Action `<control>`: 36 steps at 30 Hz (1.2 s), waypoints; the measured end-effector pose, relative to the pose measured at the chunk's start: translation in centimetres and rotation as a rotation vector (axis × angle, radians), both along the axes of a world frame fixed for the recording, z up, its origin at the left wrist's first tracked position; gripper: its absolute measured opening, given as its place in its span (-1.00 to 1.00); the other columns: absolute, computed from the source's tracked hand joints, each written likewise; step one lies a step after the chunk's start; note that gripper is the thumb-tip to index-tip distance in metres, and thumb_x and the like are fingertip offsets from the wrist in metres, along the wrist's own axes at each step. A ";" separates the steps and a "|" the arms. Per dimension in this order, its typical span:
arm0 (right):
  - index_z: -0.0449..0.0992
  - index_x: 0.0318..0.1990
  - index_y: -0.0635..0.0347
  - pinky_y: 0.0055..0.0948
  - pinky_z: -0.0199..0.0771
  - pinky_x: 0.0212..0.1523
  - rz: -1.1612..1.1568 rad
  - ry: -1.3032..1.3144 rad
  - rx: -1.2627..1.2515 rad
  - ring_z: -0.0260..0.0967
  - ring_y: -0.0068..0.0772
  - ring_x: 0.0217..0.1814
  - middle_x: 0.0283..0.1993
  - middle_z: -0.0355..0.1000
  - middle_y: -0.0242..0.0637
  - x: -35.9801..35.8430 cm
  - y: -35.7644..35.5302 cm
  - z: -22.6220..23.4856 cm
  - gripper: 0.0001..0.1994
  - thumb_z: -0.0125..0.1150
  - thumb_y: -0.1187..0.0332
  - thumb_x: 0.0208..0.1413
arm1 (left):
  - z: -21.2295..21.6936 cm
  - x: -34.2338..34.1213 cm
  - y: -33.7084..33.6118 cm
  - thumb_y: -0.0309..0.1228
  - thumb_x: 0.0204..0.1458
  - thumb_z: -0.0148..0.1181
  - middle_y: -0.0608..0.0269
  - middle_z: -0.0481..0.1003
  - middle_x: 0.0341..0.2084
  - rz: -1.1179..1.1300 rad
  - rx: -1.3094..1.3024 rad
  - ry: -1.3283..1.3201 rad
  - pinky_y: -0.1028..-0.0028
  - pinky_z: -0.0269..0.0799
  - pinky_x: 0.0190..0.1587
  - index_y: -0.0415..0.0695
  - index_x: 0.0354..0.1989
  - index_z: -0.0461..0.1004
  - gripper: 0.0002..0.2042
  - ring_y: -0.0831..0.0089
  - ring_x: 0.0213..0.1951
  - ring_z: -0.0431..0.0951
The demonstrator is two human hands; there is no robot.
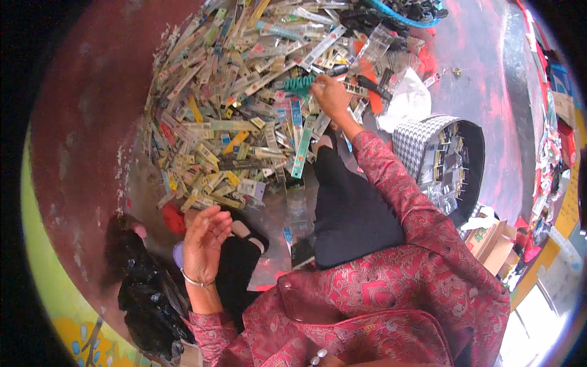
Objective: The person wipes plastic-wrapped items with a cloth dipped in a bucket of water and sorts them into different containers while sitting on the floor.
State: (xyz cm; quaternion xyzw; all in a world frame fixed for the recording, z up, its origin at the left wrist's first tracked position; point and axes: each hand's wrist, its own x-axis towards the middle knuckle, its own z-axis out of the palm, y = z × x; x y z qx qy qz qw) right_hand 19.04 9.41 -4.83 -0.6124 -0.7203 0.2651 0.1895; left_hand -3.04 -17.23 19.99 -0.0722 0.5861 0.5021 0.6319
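Observation:
My right hand (331,98) reaches over a wide heap of slim plastic packets (214,128). Its curled fingertips close on the right end of a green ribbed, coil-like piece (298,84), whose exact kind I cannot make out. Close by lie a long green-and-white packet (302,151) and a clear strip packet (323,48). My left hand (205,244), a bangle at its wrist, is raised at the heap's near edge. Its fingers are slightly bent and apart, with nothing in them.
A checked black-and-white container (422,137) with small packets stands to the right, beside a white plastic bag (408,101). At the back right is a blue-rimmed basin (416,23) with dark items. Black plastic (150,300) lies at left; a cardboard box (489,244) is at right.

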 end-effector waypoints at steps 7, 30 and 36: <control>0.49 -0.39 0.08 -0.31 0.34 -0.35 -0.004 0.051 0.027 0.38 -0.14 -0.38 -0.45 0.43 -0.16 2.0 -0.6 -1.3 -0.78 0.18 0.20 -0.20 | -0.2 0.1 -0.5 -0.35 0.01 -0.04 0.08 0.42 -0.25 -0.003 -0.001 -0.013 0.45 0.31 -0.09 -0.26 -0.12 0.27 -0.70 0.36 -0.20 0.43; 0.47 -0.30 0.12 -0.44 0.33 -0.31 0.230 0.082 -0.159 0.37 -0.34 -0.36 -0.43 0.42 -0.28 5.5 -3.6 -1.3 -0.74 0.19 0.35 -0.25 | -0.9 0.5 -0.1 -0.37 0.00 -0.03 0.12 0.42 -0.23 -0.042 -0.033 -0.008 0.44 0.32 -0.09 -0.26 -0.08 0.24 -0.67 0.37 -0.19 0.43; 0.47 -0.38 0.28 -0.63 0.29 -0.42 0.050 0.403 -0.482 0.32 -0.60 -0.48 -0.54 0.39 -0.35 5.7 -2.7 -3.7 -0.79 0.20 0.36 -0.20 | -0.8 0.7 0.3 -0.37 0.01 -0.04 0.06 0.42 -0.26 -0.029 -0.039 0.011 0.47 0.33 -0.12 -0.29 -0.11 0.25 -0.70 0.37 -0.23 0.44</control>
